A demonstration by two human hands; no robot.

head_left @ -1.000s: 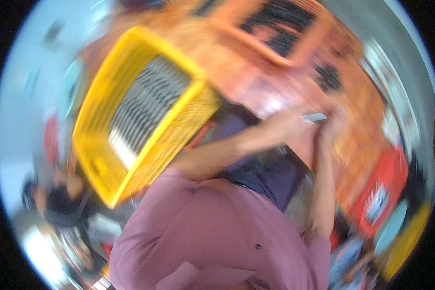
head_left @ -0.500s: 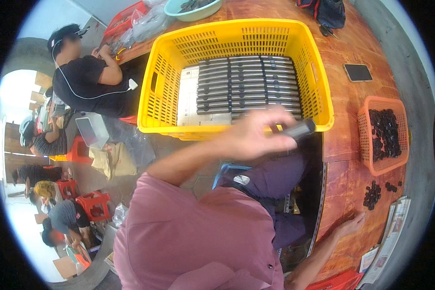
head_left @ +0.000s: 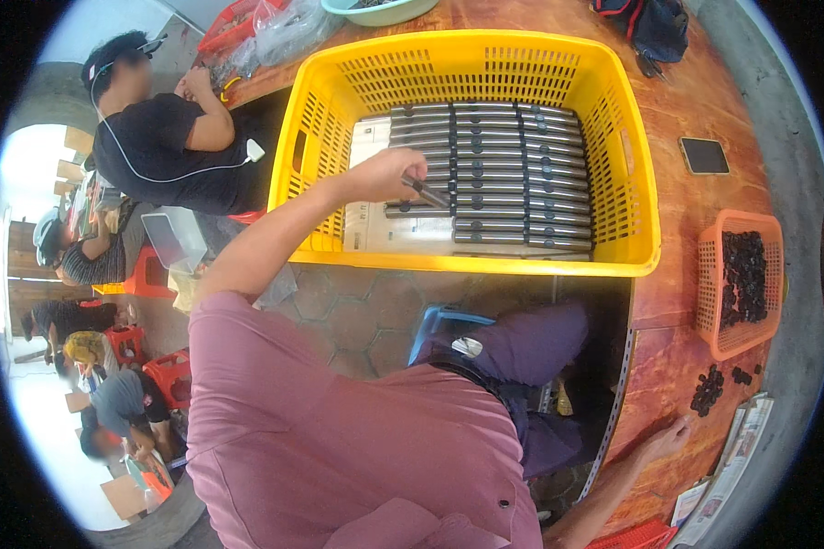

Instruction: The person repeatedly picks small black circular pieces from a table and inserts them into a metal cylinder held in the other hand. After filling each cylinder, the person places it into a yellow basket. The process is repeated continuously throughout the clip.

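My left hand (head_left: pixel 384 174) is inside the yellow basket (head_left: pixel 485 266), closed on a short metal tube (head_left: pixel 429 193). That tube slants just above the nearer end of the left column of tubes. Rows of similar shiny metal tubes (head_left: pixel 489 199) lie side by side in three columns, many showing dark round ends or spots. Pale paper or card (head_left: pixel 364 146) lines the basket's left part. My right hand (head_left: pixel 666 441) rests low on the wooden table with its fingers stretched toward a small pile of black caps or plugs (head_left: pixel 708 392); nothing shows in it.
An orange basket (head_left: pixel 710 345) of similar black pieces stands on the table (head_left: pixel 668 320) at right. A phone (head_left: pixel 705 156) and folded newspapers (head_left: pixel 728 476) lie there too. At left a person in black (head_left: pixel 160 137) works; other people sit farther back.
My left hand has carried the metal tube left, from over the basket's near right corner to the left column. The view has shifted slightly. My right hand stays by the black pieces.
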